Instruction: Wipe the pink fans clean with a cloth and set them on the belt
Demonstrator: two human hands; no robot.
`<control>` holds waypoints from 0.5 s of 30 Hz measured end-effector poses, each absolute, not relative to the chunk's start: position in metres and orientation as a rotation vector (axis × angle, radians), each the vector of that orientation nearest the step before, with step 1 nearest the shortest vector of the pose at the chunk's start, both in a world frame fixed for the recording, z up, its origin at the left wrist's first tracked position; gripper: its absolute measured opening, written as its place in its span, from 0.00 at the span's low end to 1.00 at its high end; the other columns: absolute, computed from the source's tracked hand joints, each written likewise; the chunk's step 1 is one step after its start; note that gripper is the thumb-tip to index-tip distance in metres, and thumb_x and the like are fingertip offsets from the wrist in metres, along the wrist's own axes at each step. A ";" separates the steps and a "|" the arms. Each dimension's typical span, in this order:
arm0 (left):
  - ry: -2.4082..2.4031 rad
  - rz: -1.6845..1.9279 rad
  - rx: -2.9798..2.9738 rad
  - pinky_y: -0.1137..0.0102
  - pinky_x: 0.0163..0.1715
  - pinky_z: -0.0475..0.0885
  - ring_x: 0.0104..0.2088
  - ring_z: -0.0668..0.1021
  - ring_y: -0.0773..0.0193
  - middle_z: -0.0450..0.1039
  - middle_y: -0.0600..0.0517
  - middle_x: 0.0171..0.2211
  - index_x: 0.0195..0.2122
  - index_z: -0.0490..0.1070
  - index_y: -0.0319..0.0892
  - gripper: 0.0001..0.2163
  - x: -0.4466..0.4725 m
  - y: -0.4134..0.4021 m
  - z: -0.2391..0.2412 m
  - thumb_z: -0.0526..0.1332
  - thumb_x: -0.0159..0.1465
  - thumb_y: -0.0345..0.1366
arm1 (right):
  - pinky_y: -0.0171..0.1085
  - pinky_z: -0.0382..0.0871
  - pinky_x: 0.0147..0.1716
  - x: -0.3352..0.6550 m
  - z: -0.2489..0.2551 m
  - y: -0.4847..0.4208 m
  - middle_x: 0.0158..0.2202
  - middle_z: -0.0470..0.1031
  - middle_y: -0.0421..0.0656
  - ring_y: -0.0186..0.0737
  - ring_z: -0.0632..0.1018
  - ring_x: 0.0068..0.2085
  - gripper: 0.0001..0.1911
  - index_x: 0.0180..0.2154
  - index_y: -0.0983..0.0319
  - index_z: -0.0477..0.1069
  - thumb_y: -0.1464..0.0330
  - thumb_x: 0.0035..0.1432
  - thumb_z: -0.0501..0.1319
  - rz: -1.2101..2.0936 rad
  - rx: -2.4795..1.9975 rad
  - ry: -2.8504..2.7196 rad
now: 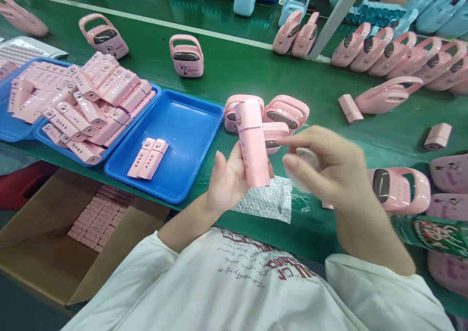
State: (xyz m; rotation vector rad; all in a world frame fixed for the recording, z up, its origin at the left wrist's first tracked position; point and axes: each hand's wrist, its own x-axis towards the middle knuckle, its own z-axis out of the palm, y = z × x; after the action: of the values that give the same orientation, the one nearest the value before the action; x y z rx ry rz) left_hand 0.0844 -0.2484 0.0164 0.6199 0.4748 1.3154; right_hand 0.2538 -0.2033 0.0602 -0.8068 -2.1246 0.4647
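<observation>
My left hand (229, 180) is closed around a pink microphone (252, 146) with a chrome band and a column of small buttons. The microphone stands nearly upright over the bench. Just to its right, my right hand (325, 165) has thumb and fingers curled on a whitish, see-through round thing (309, 161), too blurred to name. Its index fingertip points towards the microphone; I cannot tell if they touch. Below both hands lies a bubble-wrap bag (272, 202). Behind the microphone sit several pink handled speakers (287, 112), partly covered by it.
A blue tray (179, 126) on the left holds two pink microphones (148, 159); another beside it is heaped with several more (106, 89). An open carton (36, 233) of pink pieces stands below the bench. Pink speakers (398, 194) and a green bottle (431, 233) are at right.
</observation>
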 end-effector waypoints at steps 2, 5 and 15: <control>0.517 1.312 0.639 0.65 0.33 0.71 0.36 0.77 0.56 0.73 0.49 0.34 0.55 0.66 0.44 0.40 0.089 -0.249 0.015 0.59 0.51 0.69 | 0.41 0.73 0.33 0.249 0.053 -0.219 0.36 0.78 0.44 0.43 0.78 0.34 0.16 0.45 0.58 0.75 0.58 0.58 0.65 0.477 -0.830 -2.149; 0.574 1.348 0.661 0.65 0.35 0.72 0.42 0.77 0.53 0.73 0.49 0.37 0.59 0.63 0.47 0.42 0.096 -0.250 0.014 0.61 0.50 0.68 | 0.39 0.72 0.31 0.240 0.039 -0.230 0.34 0.76 0.44 0.42 0.77 0.33 0.18 0.46 0.58 0.75 0.55 0.58 0.66 0.364 -0.908 -2.077; 0.581 1.377 0.705 0.65 0.34 0.70 0.32 0.73 0.62 0.68 0.51 0.34 0.44 0.70 0.45 0.29 0.104 -0.250 0.018 0.60 0.55 0.65 | 0.38 0.69 0.23 0.246 0.031 -0.230 0.26 0.72 0.41 0.37 0.74 0.27 0.08 0.32 0.54 0.75 0.69 0.63 0.61 0.111 -0.855 -1.953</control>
State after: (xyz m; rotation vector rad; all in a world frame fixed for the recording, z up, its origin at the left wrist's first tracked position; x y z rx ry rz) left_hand 0.1044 -0.2502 0.0183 0.7053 0.5809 1.3774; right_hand 0.2459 -0.2305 0.0313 -0.8552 -1.9532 0.1111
